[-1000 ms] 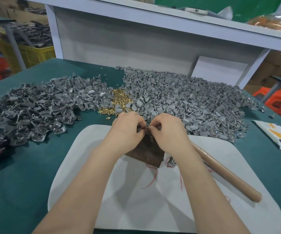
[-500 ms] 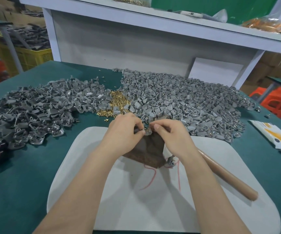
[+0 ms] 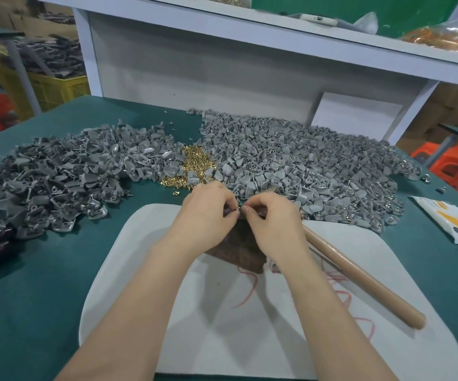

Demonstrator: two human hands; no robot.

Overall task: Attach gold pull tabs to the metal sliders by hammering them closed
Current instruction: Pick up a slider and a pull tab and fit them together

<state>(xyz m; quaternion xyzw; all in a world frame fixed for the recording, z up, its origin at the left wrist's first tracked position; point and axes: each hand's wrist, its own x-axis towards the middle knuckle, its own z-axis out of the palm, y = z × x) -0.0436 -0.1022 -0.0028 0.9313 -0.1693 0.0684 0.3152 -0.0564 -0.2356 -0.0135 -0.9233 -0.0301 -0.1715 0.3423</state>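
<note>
The left hand [image 3: 208, 215] and right hand [image 3: 273, 225] meet fingertip to fingertip, curled tight on a small metal piece [image 3: 238, 211], mostly hidden, over the brown block [image 3: 239, 251]. The hammer [image 3: 360, 279] lies beside the right wrist, handle slanting rightward toward the person; the right hand is nearer.

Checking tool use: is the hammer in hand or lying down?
Lying down: the hammer rests on the white mat; the left hand and right hand pinch a small part instead.
</note>
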